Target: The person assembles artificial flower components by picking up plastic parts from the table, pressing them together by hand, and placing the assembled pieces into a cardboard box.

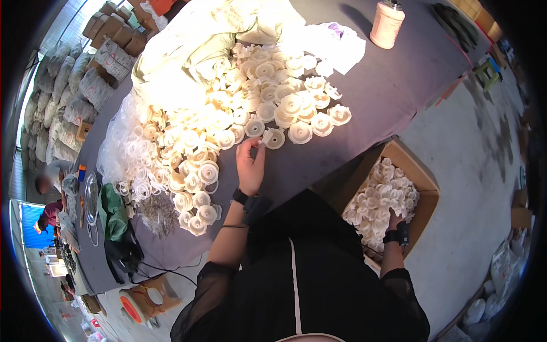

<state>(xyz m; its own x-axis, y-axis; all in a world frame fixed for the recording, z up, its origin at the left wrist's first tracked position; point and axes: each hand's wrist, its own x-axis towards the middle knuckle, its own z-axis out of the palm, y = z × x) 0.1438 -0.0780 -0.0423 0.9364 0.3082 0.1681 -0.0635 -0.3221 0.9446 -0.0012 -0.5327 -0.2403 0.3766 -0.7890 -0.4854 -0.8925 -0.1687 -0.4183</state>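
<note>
Near the front of a large heap of cream-white round plastic parts (290, 104), my left hand (250, 168) reaches over the table. Its thumb and fingers are pinched on a small white plastic part (266, 137), just beside a disc-shaped part (275, 139) at the heap's edge. My right hand (394, 219) is down to the right, inside an open cardboard box (424, 223). Its visible fingers are apart, over the white plastic parts (379, 196) that fill the box; nothing shows in its grasp.
Thin white rings (134, 151) in clear plastic lie left of the heap, with a green bag (113, 212) beyond. A big pale sack (194, 40) covers the far side. A pink-filled jar (387, 24) stands at the back right of the grey-covered table (376, 94).
</note>
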